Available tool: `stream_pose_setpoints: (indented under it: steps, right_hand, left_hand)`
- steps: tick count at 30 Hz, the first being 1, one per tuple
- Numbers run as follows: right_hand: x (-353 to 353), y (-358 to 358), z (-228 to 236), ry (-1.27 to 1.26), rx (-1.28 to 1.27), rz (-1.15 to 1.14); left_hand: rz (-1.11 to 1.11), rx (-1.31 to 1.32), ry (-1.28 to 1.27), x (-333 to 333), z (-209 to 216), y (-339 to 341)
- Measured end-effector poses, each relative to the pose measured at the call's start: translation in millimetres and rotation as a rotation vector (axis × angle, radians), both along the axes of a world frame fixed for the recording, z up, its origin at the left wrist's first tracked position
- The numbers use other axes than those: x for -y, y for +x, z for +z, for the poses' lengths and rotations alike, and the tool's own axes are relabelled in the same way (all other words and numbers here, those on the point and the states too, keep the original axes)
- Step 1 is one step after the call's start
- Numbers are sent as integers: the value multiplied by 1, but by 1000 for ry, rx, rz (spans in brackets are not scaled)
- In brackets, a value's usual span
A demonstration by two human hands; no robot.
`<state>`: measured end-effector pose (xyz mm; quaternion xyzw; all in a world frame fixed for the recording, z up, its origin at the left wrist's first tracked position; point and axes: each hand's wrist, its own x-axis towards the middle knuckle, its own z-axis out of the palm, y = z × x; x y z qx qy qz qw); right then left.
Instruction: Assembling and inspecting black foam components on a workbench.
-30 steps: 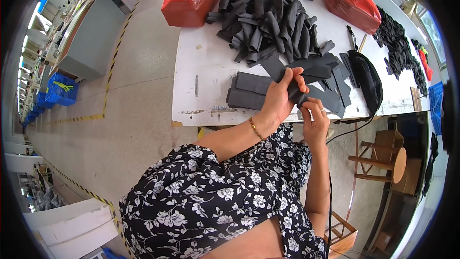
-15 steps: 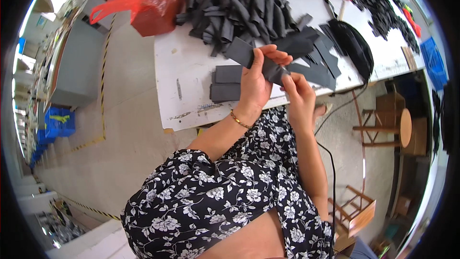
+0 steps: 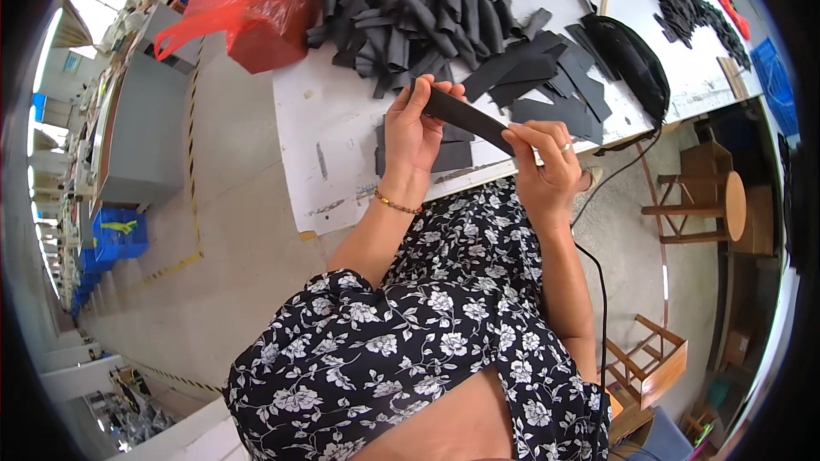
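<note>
A dark grey fabric strip (image 3: 468, 116) is stretched between my two hands, above the table's front edge. My left hand (image 3: 414, 124) pinches its upper left end between thumb and fingers. Its lower right end is in the grip of my right hand (image 3: 545, 158), which wears a ring. Below the strip, flat dark pieces (image 3: 448, 156) lie stacked on the white table (image 3: 299, 132), partly hidden by my left hand. Farther back is a large heap of curled dark strips (image 3: 418, 13). More flat strips (image 3: 559, 90) are spread to its right.
Red plastic bags (image 3: 273, 26) stand at the back left. A black pouch (image 3: 632, 64) lies near the table's right part, with a cable hanging beside me. Wooden stools (image 3: 733, 205) are on the floor at right; a grey cabinet (image 3: 145, 119) stands at left.
My hands have moved apart, the left one leftward and the right one slightly right. The strip, earlier bunched and folded between them, is now pulled out straight.
</note>
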<state>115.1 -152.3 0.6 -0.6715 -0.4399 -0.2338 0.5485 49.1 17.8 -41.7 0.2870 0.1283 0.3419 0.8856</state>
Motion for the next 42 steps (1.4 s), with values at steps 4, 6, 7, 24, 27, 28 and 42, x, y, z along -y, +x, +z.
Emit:
stream_pose_setpoints:
  steps: [4, 6, 7, 24, 27, 28, 42]
  right_hand:
    - [-5, -6, -14, -47, -55, 55]
    - [-11, -6, -19, -116, -211, 68]
    - [-14, -5, -21, -129, -343, 88]
    - [-43, -6, -72, -514, -669, 196]
    - [-30, -13, -61, -511, -675, 267]
    - [-26, -16, -60, -520, -700, 322]
    - [-40, 27, -84, -456, 155, 321]
  left_hand:
    - [5, 80, -50, -9, 2, -14]
    - [18, 90, -71, -15, 4, -20]
    - [61, 42, 21, -18, 7, -25]
    - [134, -604, 556, -48, -29, -104]
    - [20, -434, 475, -54, -32, -121]
    - [19, -436, 473, -54, -33, -126]
    - [151, -601, 1323, -80, -32, -99]
